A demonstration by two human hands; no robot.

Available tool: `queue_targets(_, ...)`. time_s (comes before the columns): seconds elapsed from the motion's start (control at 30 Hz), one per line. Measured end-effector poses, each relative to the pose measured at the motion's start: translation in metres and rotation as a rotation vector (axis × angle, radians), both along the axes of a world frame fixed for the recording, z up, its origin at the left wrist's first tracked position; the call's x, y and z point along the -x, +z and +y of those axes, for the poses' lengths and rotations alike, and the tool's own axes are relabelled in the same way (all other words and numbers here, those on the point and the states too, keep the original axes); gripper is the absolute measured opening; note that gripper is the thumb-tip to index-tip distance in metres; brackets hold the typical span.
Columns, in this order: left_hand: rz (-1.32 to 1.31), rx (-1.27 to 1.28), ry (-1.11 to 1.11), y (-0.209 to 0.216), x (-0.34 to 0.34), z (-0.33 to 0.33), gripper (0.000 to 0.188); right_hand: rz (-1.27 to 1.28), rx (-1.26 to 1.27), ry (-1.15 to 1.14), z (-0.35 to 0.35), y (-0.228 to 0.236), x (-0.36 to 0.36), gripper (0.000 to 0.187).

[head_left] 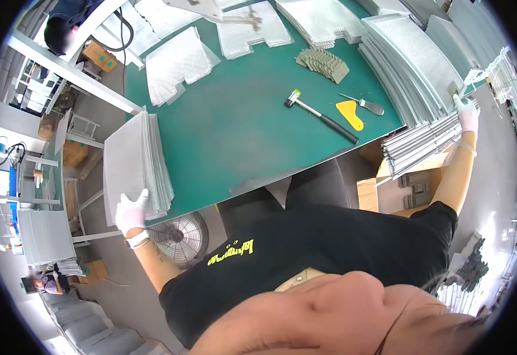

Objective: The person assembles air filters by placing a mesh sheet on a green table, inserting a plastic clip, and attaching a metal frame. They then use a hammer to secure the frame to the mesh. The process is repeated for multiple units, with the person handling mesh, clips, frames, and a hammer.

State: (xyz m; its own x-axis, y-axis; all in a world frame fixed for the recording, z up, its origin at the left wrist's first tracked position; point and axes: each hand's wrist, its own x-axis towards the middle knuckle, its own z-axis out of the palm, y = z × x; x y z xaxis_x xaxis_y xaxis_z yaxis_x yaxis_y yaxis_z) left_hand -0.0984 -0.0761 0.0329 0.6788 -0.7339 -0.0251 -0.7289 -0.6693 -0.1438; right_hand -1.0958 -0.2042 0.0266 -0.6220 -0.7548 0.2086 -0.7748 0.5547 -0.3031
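Observation:
My left hand (pixel 131 212), in a white glove, rests on the near edge of a stack of grey mesh panels (pixel 129 151) at the table's left end. Its thumb and fingers are spread. Far out to the right, my gloved right hand (pixel 467 115) touches the near corner of a tall stack of mesh panels (pixel 415 65). Its fingers look stretched out along the edge, partly hidden. Under that hand lies a lower pile of thin-edged panels (pixel 421 145), jutting past the table edge.
On the green table (pixel 229 130) lie a hammer (pixel 323 118), a yellow scraper (pixel 349 115), a screwdriver (pixel 368 105) and a row of greenish-grey plates (pixel 323 64). White notched mesh sheets (pixel 178 62) line the far side. A fan (pixel 178 236) stands below; open boxes (pixel 412 186) sit underneath at right.

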Motion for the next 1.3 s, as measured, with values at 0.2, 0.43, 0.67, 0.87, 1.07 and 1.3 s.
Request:
queue_targets(0.2, 0.284, 0.549, -0.178, 0.109, -0.067, 0.037, 0.06, 0.176, 0.361, 0.058, 0.035, 0.012, -0.103, 0.061)
queue_targets(0.43, 0.673, 0.99, -0.529, 0.087, 0.071, 0.052, 0.061, 0.156, 0.606, 0.277, 0.056, 0.015, -0.233, 0.037)
queue_targets(0.67, 0.391, 0.348, -0.808, -0.076, 0.225, 0.002, 0.076, -0.089, 0.562, 1.043, 0.01, -0.034, -0.45, 0.034)
queue_targets(0.87, 0.633, -0.04, -1.0, -0.046, 0.226, -0.051, 0.06, -0.065, 0.072, 1.539, -0.018, -0.108, -0.541, 0.049)
queue_targets(1.07, 0.171, 0.331, -0.567, -0.079, 0.097, -0.267, 0.058, -0.077, 0.065, 1.625, -0.068, -0.117, -0.558, 0.053)
queue_targets(1.3, 0.057, 0.191, -0.053, -0.097, 0.061, -0.376, 0.072, -0.146, 0.076, 1.599, -0.07, -0.113, -0.56, 0.048)
